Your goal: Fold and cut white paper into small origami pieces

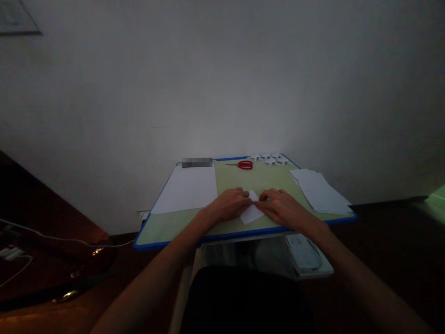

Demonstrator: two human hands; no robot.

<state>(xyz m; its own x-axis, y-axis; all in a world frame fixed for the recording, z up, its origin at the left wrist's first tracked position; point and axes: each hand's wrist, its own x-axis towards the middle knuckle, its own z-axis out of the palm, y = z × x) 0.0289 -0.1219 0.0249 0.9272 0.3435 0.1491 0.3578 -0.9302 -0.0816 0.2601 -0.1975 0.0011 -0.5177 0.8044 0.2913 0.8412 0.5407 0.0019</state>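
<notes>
A small strip of white paper (251,215) lies slantwise near the front edge of the table, between my two hands. My left hand (232,204) has its fingers curled and pressed onto the paper from the left. From the other side, my right hand (278,204) pinches at the middle of the same paper, its thumb and fingertips close together. The fingertips of both hands meet there and hide part of the paper. Beyond them, red-handled scissors (244,165) lie with the blades pointing left.
The pale green tabletop (174,228) has a blue rim. A large white sheet (189,188) lies left, with a dark, blurred-out object (197,163) behind it. Several folded white paper pieces (273,159) sit back right; a paper stack (320,191) overhangs the right edge. A wall stands behind.
</notes>
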